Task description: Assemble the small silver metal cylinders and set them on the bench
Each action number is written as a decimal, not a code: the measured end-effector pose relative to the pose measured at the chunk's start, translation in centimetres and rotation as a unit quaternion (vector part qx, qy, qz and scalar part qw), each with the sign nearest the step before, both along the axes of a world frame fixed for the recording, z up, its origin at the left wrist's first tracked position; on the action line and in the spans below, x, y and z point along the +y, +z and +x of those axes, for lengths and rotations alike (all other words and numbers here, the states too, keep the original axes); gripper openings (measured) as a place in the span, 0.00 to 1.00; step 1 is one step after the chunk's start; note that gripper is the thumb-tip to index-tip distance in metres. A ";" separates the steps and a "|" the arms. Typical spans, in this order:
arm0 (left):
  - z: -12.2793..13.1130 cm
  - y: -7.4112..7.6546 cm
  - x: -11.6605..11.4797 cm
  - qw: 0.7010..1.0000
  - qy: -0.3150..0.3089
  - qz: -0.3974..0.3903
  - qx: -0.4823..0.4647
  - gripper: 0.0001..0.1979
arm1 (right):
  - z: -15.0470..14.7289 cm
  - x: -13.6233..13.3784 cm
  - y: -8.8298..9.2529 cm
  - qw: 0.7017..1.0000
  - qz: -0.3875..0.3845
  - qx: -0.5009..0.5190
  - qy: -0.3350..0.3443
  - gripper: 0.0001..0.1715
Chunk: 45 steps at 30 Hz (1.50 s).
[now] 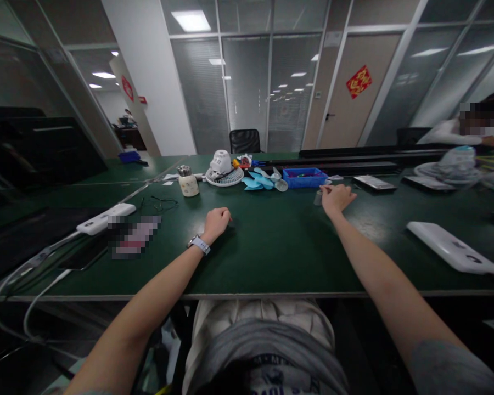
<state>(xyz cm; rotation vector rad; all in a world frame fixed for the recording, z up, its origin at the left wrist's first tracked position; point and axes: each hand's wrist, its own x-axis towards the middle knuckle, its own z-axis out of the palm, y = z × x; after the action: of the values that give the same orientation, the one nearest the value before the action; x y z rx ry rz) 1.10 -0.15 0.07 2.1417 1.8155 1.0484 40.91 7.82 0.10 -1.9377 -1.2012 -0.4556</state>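
Observation:
My left hand rests on the green tabletop in a loose fist, with a pale-strapped watch on its wrist. Nothing sticks out of it, and its palm side is hidden. Farther out on the right, my right hand is closed in a pinch at a small grey, see-through cylinder close to the table. The fingers partly cover this cylinder. Just beyond that hand is a blue plastic tray with small items inside. Light-blue fan blades lie left of the tray.
A white fan part and a patterned bottle stand at the back left. White power banks lie at left and right, with cables at left. A phone-like slab lies back right. Another person sits far right.

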 end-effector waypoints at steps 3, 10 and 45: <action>0.1 0.1 -0.1 1.000 0.001 -0.006 -0.002 0.18 | 0.1 0.0 0.3 1.000 -0.022 0.010 -0.018 0.19; 0.0 0.1 -0.1 1.000 -0.003 -0.009 0.002 0.18 | 0.3 -0.9 0.2 0.999 -0.020 -0.022 -0.011 0.22; 2.2 2.1 -2.8 0.961 -0.202 0.046 -0.186 0.22 | -20.0 -10.4 -1.8 0.805 -0.022 0.140 0.576 0.22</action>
<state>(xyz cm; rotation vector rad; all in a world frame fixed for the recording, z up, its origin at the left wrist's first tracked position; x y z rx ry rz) 3.25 -2.98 2.14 2.0613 1.1269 1.3302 20.90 -2.62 -1.67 -0.9220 -1.8864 0.4916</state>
